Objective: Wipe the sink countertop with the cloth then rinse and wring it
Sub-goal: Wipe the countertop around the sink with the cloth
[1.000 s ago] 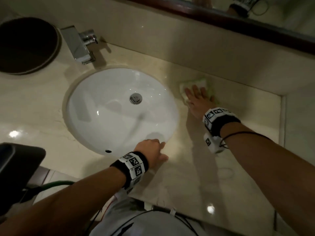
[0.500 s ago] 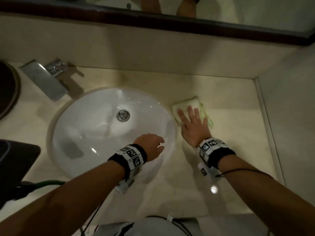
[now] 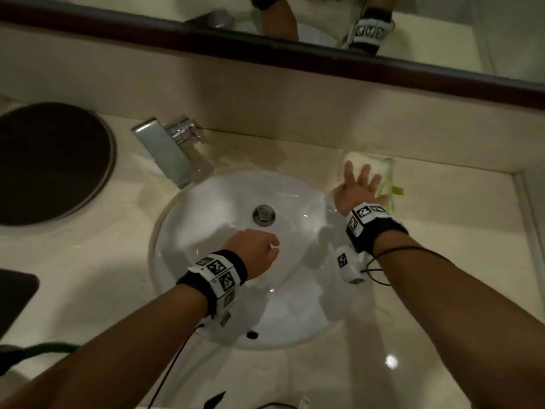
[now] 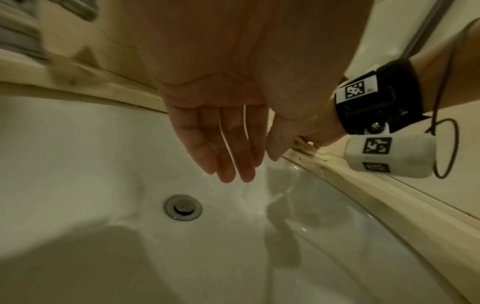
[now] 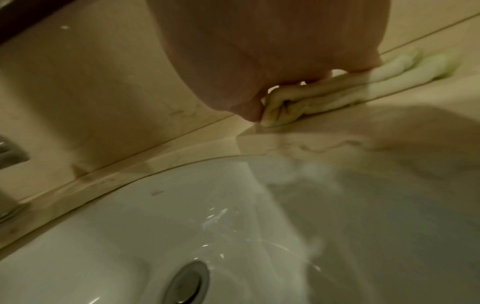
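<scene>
A folded pale green and white cloth [image 3: 380,169] lies on the beige countertop [image 3: 442,261] behind the right rim of the white sink [image 3: 206,305], close to the back wall. My right hand [image 3: 358,184] presses flat on the cloth with spread, straight fingers; the right wrist view shows the cloth [image 5: 324,96] bunched under the palm. My left hand [image 3: 259,249] hovers over the basin near the drain [image 3: 264,214], holding nothing. In the left wrist view its fingers [image 4: 228,156] hang relaxed and nearly straight above the drain [image 4: 182,207].
A chrome faucet [image 3: 171,152] stands behind the sink at the left. A dark round basin or lid [image 3: 50,163] sits at the far left. A mirror with a dark frame [image 3: 295,51] runs above the backsplash. A side wall [image 3: 533,202] bounds the counter on the right.
My right hand has slid the cloth away from the sink rim toward the back wall. My left hand left the front counter edge and now hangs over the basin.
</scene>
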{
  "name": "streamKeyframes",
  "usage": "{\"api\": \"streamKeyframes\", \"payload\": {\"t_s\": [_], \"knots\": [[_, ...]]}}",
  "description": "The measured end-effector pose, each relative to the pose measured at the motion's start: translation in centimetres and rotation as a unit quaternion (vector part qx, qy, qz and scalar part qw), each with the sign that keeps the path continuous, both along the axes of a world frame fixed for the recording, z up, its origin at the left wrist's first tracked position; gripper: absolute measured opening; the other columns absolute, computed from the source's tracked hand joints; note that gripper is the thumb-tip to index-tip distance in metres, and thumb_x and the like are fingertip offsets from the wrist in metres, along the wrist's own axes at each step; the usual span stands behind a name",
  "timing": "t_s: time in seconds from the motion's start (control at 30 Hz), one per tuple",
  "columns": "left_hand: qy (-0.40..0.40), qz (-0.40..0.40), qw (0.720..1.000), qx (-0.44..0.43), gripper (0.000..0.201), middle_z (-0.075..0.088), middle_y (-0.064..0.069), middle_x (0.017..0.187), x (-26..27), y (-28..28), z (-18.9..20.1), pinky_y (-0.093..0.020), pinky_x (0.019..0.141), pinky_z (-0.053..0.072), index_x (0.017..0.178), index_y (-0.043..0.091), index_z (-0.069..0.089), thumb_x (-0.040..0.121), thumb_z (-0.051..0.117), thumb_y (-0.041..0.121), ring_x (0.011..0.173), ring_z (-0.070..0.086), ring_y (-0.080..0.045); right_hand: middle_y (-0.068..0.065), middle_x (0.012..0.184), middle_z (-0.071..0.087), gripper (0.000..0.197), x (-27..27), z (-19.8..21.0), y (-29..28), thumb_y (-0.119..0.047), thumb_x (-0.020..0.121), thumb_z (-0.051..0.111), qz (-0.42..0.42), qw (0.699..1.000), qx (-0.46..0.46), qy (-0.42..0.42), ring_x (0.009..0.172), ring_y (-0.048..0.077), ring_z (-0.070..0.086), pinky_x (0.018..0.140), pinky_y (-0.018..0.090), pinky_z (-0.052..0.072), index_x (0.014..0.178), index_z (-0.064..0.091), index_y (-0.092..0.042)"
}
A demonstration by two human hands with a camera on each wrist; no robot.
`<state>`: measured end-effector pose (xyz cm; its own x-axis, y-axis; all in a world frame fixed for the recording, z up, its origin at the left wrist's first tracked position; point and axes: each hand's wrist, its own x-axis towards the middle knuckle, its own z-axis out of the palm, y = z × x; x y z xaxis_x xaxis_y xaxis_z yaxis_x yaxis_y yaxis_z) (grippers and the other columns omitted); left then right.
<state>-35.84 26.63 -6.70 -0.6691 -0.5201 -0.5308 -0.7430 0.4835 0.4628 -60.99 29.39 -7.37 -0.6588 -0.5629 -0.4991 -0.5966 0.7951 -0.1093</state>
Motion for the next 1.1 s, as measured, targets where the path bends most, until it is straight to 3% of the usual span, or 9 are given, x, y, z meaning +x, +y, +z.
{"api": "streamKeyframes", "payload": {"t_s": [0.17,0.33,0.57,0.7,0.93,1.1], "knots": [[0.004,0.066,0.998,-0.014,0.032,0.069,0.005,0.110,2.8,-2.6,1.1,-0.026,0.090,0.044,0.122,0.025,0.063,0.097,0.048,0.037,0.101,0.063,-0.016,-0.001,0.160,-0.022,0.065,4.7,-0.6,-4.4,-0.023,0.102,0.027,0.116,0.993,0.014,-0.016,0.147,0.033,-0.019,0.113,0.066,-0.003,0.151,-0.012,-0.041],[0.006,0.068,0.997,-0.032,0.031,0.069,0.005,0.111,3.0,-2.9,2.3,-0.029,0.092,0.046,0.122,0.026,0.063,0.096,0.049,0.036,0.102,0.062,-0.017,-0.004,0.161,-0.019,0.056,3.0,-0.3,-2.4,-0.032,0.104,0.022,0.155,0.988,-0.003,-0.026,0.148,0.025,-0.016,0.118,0.057,-0.002,0.151,-0.006,-0.046],[0.040,0.053,0.996,-0.058,0.025,0.070,0.002,0.107,0.6,-1.6,3.1,-0.036,0.088,0.051,0.110,0.024,0.069,0.093,0.052,0.032,0.094,0.064,-0.021,0.000,0.163,-0.012,0.057,-3.1,-0.2,5.3,-0.036,0.102,0.026,0.058,0.998,-0.017,-0.003,0.150,0.027,-0.009,0.118,0.058,0.004,0.152,-0.001,-0.043],[0.042,0.053,0.996,-0.056,0.026,0.068,0.006,0.110,-0.3,-1.1,3.0,-0.031,0.088,0.050,0.116,0.026,0.066,0.094,0.051,0.032,0.094,0.063,-0.017,0.002,0.163,-0.012,0.055,-5.3,-0.3,9.2,-0.037,0.103,0.023,-0.018,1.000,-0.024,0.004,0.149,0.029,-0.009,0.118,0.058,0.005,0.153,-0.001,-0.042],[0.011,0.068,0.996,-0.063,0.029,0.066,0.012,0.113,-0.1,0.0,2.1,-0.028,0.090,0.046,0.120,0.030,0.063,0.094,0.050,0.034,0.096,0.063,-0.013,0.004,0.163,-0.012,0.063,-3.3,-0.7,6.8,-0.029,0.099,0.029,-0.085,0.995,-0.036,0.028,0.148,0.034,-0.011,0.114,0.064,0.001,0.153,-0.002,-0.038],[0.005,0.092,0.994,-0.066,0.028,0.067,0.008,0.112,1.2,0.3,2.6,-0.029,0.092,0.046,0.118,0.028,0.065,0.095,0.050,0.031,0.100,0.063,-0.016,0.004,0.162,-0.017,0.061,-0.9,0.0,3.0,-0.028,0.102,0.025,-0.047,0.999,-0.016,0.001,0.147,0.036,-0.015,0.114,0.065,-0.002,0.154,-0.007,-0.036]]}}
